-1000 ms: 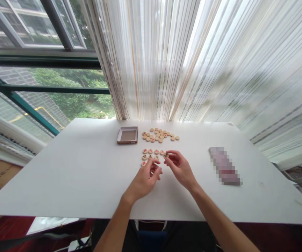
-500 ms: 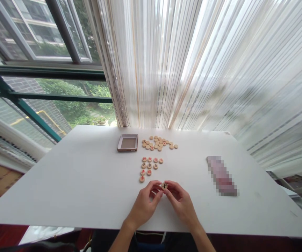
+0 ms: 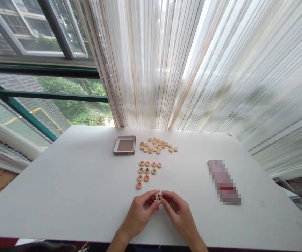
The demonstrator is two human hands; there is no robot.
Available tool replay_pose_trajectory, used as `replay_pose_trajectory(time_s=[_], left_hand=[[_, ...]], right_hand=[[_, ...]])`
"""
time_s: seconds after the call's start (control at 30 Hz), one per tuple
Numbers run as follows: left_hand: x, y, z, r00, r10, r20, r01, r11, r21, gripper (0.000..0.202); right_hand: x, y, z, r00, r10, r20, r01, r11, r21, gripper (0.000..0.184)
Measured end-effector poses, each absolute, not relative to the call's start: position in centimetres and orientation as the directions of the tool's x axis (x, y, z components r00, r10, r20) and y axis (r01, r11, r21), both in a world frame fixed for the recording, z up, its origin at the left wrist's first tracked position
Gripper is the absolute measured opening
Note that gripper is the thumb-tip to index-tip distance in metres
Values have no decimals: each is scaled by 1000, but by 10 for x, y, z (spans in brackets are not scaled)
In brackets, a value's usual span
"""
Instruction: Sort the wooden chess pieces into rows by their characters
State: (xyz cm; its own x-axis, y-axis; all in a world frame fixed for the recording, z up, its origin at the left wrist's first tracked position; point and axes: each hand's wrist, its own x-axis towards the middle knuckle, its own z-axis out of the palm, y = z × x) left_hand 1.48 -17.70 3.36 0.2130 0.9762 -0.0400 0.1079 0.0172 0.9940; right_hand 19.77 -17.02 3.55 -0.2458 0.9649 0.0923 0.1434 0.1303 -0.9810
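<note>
Between my fingertips is a round wooden Chinese chess piece [image 3: 158, 197] with a black character facing me. My left hand [image 3: 142, 212] pinches it from the left, and my right hand [image 3: 177, 212] grips it from the right, both just above the near part of the table. Beyond my hands, several face-up chess pieces [image 3: 147, 170] with red or black characters lie in short rows. Farther back is a loose cluster of chess pieces [image 3: 156, 145], mostly with blank sides up; a few show characters.
A shallow open box [image 3: 116, 152] stands left of the cluster on the white table [image 3: 74, 196]. To the right lies a blurred pinkish long object [image 3: 224, 183]. Striped curtains [image 3: 151, 70] and a window [image 3: 43, 66] border the table's far side.
The view has shifted slightly. Both hands still hold the piece, which has turned so that its black character shows more squarely. The pieces on the table have kept their arrangement.
</note>
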Motion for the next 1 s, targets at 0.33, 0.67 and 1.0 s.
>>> replay_pose_trajectory(time_s=[0.33, 0.67, 1.0], left_hand=[[15, -180, 38, 220, 976, -9, 163, -27, 986, 34], [18, -180, 40, 189, 982, 15, 158, -46, 986, 28], [18, -181, 40, 165, 984, 62, 221, -98, 970, 31]], right_hand=[[200, -168, 31, -257, 961, 100, 174, 148, -974, 21], [196, -169, 38, -201, 976, 88, 194, 127, -973, 24], [194, -170, 39, -179, 979, 99, 198, 134, -971, 26]])
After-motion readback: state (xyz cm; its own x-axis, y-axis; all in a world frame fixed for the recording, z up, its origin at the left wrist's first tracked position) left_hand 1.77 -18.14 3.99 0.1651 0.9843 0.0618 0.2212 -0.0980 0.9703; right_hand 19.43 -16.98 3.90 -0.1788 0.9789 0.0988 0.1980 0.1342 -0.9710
